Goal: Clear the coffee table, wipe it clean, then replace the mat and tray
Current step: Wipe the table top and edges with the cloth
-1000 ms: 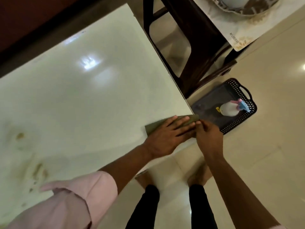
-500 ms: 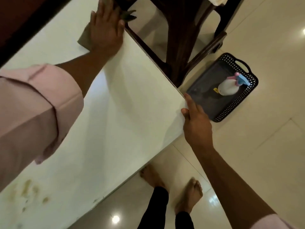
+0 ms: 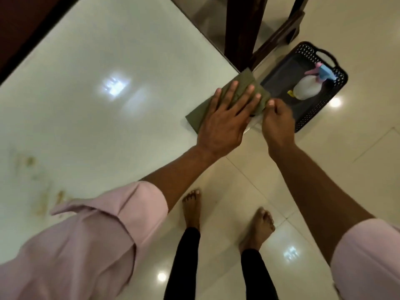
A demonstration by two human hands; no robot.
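The coffee table [image 3: 91, 68] is showing a glossy pale top, with brownish stains lying near its near-left edge. A folded olive cloth [image 3: 244, 87] is lying at the table's near right corner. The left hand [image 3: 225, 120] is pressing flat on it, fingers spread. The right hand [image 3: 277, 122] is pinching the cloth's overhanging edge. The black tray [image 3: 337, 87] is sitting on the floor beside that corner, carrying a spray bottle [image 3: 307, 87].

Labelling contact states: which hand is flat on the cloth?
The left hand, palm down with fingers spread on the green cloth at the table corner. The right hand only pinches the cloth's edge.
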